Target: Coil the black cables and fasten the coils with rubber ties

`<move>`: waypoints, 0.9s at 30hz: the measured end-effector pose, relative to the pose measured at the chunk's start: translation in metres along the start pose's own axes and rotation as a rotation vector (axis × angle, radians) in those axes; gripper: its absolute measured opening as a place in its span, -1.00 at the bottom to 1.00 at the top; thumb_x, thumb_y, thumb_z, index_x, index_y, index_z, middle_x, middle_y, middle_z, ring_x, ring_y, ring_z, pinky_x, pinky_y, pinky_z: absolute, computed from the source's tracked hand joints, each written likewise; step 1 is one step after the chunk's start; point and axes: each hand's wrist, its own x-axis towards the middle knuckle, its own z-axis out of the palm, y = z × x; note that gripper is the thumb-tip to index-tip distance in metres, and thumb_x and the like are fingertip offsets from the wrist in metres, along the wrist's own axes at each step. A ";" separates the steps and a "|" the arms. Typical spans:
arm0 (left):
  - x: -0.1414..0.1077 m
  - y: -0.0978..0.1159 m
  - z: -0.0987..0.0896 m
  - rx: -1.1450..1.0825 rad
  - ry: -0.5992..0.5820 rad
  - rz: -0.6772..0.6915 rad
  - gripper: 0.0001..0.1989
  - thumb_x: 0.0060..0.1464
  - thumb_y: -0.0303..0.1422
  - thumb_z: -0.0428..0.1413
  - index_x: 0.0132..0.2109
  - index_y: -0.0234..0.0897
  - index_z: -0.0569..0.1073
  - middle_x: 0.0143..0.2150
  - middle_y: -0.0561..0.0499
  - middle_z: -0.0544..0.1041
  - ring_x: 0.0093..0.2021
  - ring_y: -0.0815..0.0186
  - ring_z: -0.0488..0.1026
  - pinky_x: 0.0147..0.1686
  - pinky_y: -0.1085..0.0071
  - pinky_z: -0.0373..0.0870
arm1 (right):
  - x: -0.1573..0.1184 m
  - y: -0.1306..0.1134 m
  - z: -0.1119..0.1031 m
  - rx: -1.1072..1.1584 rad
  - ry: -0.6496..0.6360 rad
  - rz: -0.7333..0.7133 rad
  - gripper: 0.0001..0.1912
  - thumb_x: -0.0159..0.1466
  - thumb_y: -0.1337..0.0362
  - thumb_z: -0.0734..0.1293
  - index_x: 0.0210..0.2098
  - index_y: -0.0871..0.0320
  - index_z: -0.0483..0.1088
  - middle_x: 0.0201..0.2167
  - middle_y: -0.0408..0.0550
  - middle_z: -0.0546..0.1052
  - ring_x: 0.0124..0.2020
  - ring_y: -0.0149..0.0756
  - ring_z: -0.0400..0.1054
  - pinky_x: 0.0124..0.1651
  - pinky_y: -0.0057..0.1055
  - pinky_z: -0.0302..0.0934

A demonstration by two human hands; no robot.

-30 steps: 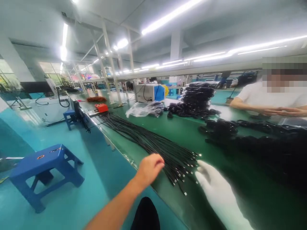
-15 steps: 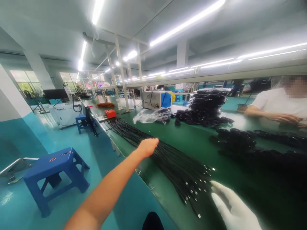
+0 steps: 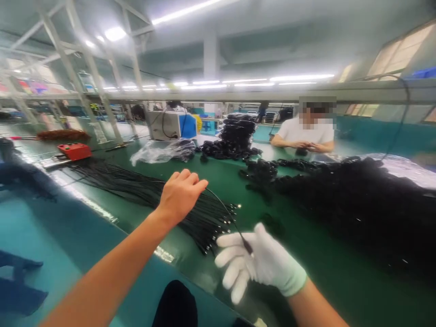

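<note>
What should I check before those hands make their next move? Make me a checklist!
1. Left hand holding one cable: ok, it's pinched in the fingers.
2. Connector over the gloved right hand: ok.
3. Right hand closed around the connector: not ok, its fingers are spread.
4. Cable bundle lying on the green table: ok.
5. Bundle's far ends fixed to the red box: cannot tell.
6. Co-worker's hands well away: ok.

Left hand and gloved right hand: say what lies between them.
In the head view, a black cable runs from the left hand to the gloved right hand; other cables lie on the table below.
</note>
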 end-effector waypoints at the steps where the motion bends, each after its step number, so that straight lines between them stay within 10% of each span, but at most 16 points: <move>1: 0.002 0.009 0.001 -0.034 -0.023 0.009 -0.84 0.14 -0.40 0.04 -0.20 -0.16 0.52 -0.37 -0.03 0.47 -0.19 0.14 0.31 -0.21 0.23 0.18 | 0.000 0.005 -0.003 0.025 -0.064 0.038 -0.45 0.18 0.00 0.26 -0.05 0.35 0.32 -0.21 0.23 0.53 -0.29 0.00 0.49 -0.40 -0.11 0.39; 7: -0.004 0.046 0.002 -0.785 -0.409 0.252 -0.85 0.18 -0.35 0.03 -0.16 -0.15 0.48 -0.20 0.08 0.51 -0.12 0.33 0.36 0.12 0.25 0.04 | 0.000 0.023 -0.011 0.177 -0.220 0.127 -0.59 0.17 0.23 0.25 -0.09 0.42 0.33 -0.27 0.28 0.55 -0.29 0.00 0.50 -0.38 -0.14 0.41; 11: -0.005 0.056 0.002 -1.006 -0.461 0.264 -0.85 0.17 -0.38 0.04 -0.25 -0.18 0.53 -0.32 0.07 0.48 -0.21 0.37 0.37 0.04 0.36 0.13 | 0.001 0.021 -0.011 0.195 -0.293 0.172 -0.55 0.10 0.26 0.29 -0.07 0.41 0.32 -0.24 0.29 0.54 -0.25 0.04 0.49 -0.35 -0.10 0.40; 18: -0.005 0.073 0.014 -1.019 -0.415 0.187 -0.80 0.18 -0.39 0.02 -0.16 -0.14 0.53 -0.24 0.06 0.50 -0.16 0.35 0.38 -0.08 0.43 0.24 | -0.004 0.019 -0.004 0.159 -0.293 0.120 -0.57 0.09 0.18 0.33 -0.17 0.42 0.37 -0.38 0.27 0.56 -0.36 0.05 0.50 -0.43 -0.04 0.37; 27: -0.065 0.079 0.044 -0.455 -0.342 0.056 -0.73 0.23 -0.39 -0.15 -0.21 -0.20 0.46 -0.32 0.00 0.49 -0.31 0.26 0.40 -0.30 0.36 0.28 | -0.042 -0.041 -0.008 0.242 -0.003 -0.618 -0.84 0.28 0.28 0.22 -0.16 0.11 0.35 -0.44 -0.23 0.49 -0.38 -0.39 0.45 -0.15 -0.23 0.34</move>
